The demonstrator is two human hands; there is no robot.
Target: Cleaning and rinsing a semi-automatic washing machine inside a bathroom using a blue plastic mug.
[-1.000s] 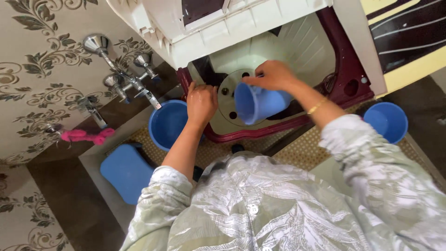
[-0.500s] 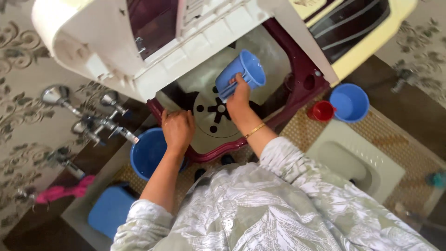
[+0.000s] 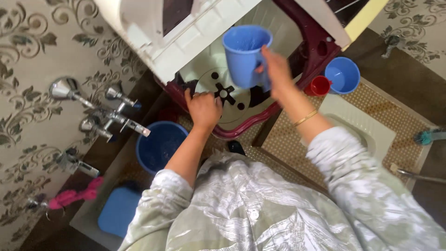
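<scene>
Where tilted before, blue mug (image 3: 245, 55) upright.

Chrome taps (image 3: 100, 111) are projecting from a floral-tiled wall (image 3: 28, 56) above a large blue bucket (image 3: 158, 146). A smaller blue bucket (image 3: 342, 75) and a red mug (image 3: 319, 85) are standing together beside a squat toilet pan (image 3: 367, 128), while a pink cloth (image 3: 69, 197) is hanging near a blue stool (image 3: 118, 211).
</scene>
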